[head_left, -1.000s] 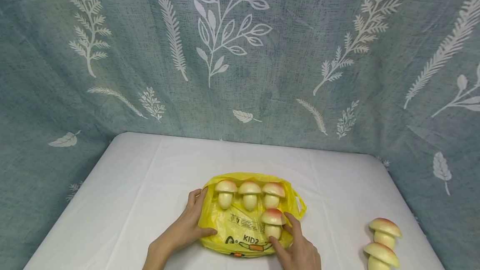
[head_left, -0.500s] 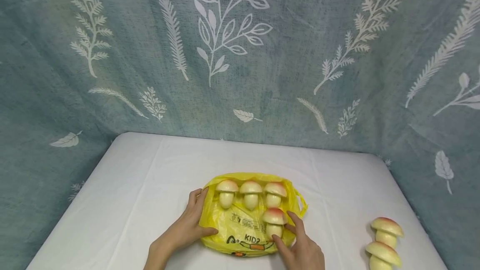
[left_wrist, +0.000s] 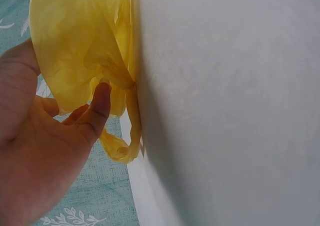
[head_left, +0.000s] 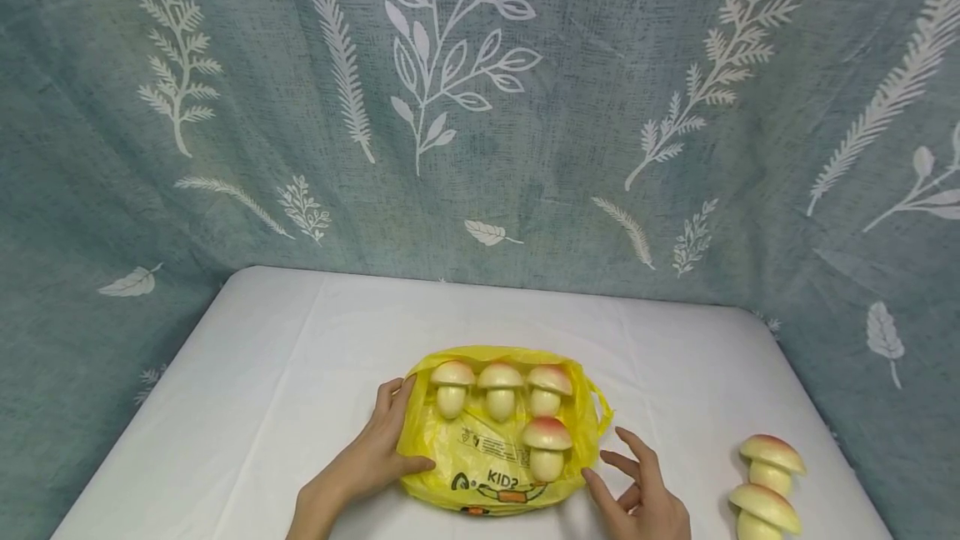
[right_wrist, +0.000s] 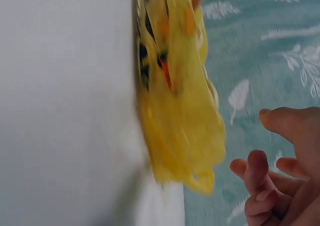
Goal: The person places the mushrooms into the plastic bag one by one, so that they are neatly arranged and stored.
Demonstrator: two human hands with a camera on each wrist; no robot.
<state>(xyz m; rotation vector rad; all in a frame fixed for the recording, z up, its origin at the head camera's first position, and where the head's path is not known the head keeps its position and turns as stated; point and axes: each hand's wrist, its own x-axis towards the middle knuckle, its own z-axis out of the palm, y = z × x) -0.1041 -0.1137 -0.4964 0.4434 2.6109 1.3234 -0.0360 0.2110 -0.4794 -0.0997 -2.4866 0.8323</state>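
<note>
Yellow plastic bag (head_left: pixel 457 455) is lying on the white counter (head_left: pixel 337 340), with three pale mushrooms (head_left: pixel 500 390) lined up side by side within its raised rim, near the far edge. Fourth mushroom (head_left: pixel 547 450) is right below the right-hand one in that row, stem pointing toward the person. Left hand (head_left: pixel 375 448) has the bag's left side pinched, thumb over the front. Right hand (head_left: pixel 637 494) is just off the bag's right side, thumb and fingers spread apart, nothing in them. Way over on the right, two more mushrooms (head_left: pixel 768 482) lie close together, the nearer one cut off by the frame. Backdrop's a blue-green leaf-print fabric (head_left: pixel 540 207).
</note>
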